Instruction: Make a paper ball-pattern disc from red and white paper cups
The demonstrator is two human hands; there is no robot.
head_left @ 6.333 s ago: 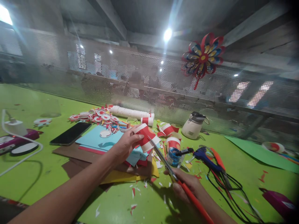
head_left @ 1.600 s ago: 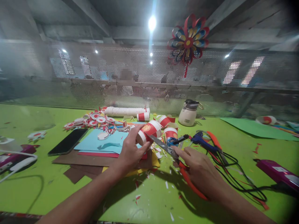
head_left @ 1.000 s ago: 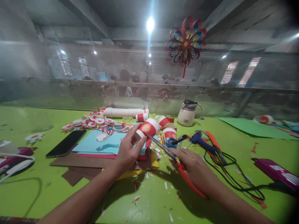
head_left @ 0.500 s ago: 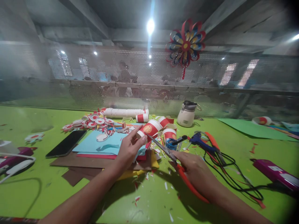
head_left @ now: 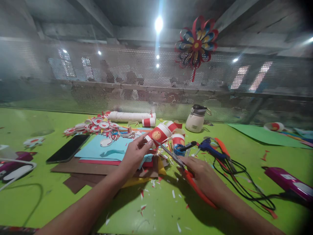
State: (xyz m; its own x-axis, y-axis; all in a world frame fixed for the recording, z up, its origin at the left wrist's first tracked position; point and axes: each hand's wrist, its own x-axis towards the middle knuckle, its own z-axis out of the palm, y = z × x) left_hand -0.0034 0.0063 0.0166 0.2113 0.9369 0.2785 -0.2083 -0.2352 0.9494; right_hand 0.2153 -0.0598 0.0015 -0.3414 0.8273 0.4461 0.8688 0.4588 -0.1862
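Note:
My left hand pinches a red and white paper cup by its base, holding it tilted over a stack of coloured paper sheets. In my right hand are scissors with red handles; their blades point up and left, and the tips meet the lower edge of the cup. Paper scraps lie on the green table below both hands.
A black phone lies left of the sheets. Behind them are a pile of cut cup rims, a stack of white cups on its side, more cups, a white jar, a blue glue gun with cables, purple devices.
My left hand has turned the cup a little while the scissors stay at its edge. Since 6.3 s ago my right hand moved up closer to the cup.

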